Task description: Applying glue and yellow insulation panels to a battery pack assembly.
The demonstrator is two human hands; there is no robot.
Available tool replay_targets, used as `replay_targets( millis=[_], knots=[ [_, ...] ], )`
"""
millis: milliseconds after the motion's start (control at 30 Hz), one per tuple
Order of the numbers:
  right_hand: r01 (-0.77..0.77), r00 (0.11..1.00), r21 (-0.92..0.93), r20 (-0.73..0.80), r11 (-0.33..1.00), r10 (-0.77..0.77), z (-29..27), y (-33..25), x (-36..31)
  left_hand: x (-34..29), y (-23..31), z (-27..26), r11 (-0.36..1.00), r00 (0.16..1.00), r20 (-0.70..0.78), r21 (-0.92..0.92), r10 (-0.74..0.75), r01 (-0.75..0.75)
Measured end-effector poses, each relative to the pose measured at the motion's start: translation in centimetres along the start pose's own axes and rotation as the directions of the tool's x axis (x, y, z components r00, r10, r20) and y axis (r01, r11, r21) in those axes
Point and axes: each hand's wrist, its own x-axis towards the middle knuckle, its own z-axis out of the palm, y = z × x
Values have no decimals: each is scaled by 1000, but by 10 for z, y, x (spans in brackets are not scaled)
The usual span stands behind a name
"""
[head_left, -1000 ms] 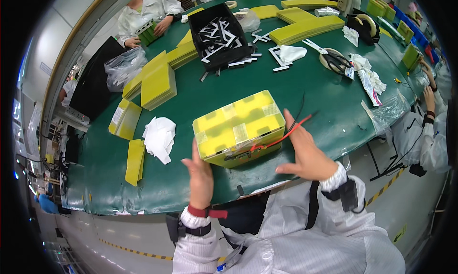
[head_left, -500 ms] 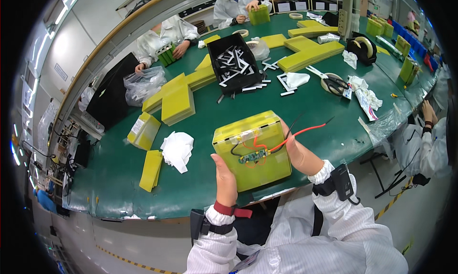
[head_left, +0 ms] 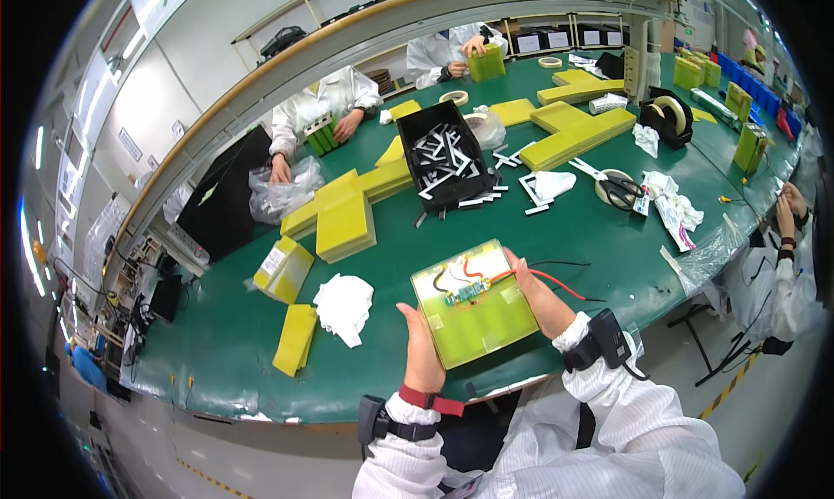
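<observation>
Between my two hands is a yellow-green block-shaped battery pack (head_left: pixel 486 325), close to the near edge of the table. A small green circuit board (head_left: pixel 467 293) sits on its upper face, with red and black wires running off to the right. My left hand (head_left: pixel 424 351) presses along the pack's left side, thumb upward. On the opposite side my right hand (head_left: pixel 540 301) grips it, with the thumb near the wires. The fingers underneath are hidden. A crumpled white cloth (head_left: pixel 344 310) lies left of the pack.
On the green table (head_left: pixel 234 351) are yellow sheet stacks (head_left: pixel 346 228), a black bin (head_left: pixel 447 186) of black and white strips, scissors (head_left: pixel 612 186) and a tape dispenser (head_left: pixel 667 117). Co-workers stand across the table, one holding a green pack (head_left: pixel 321 136); another person's hands (head_left: pixel 790 205) are at right.
The pack has tipped so its circuit-board face turns more upward, and both hands have turned with it. The whole view has shifted, moving the table's things right and down.
</observation>
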Motion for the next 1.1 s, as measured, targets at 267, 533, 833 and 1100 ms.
replay_targets(
  millis=[267,533,833,1100],
  knots=[
    [-91,991,34,-91,995,94,4,-7,-23,-5,-6,1,999,999,8,4,-54,54],
    [-392,919,-340,-102,855,381,-10,-61,8,-21,-10,-11,999,999,23,-8,-47,47],
    [-257,959,-137,-162,957,234,-34,-13,41,-45,-24,-13,998,1000,-12,58,28,-27],
    [-228,877,43,-425,973,225,-6,-1,48,-50,-29,-21,988,986,72,-18,152,-151]
  ],
)
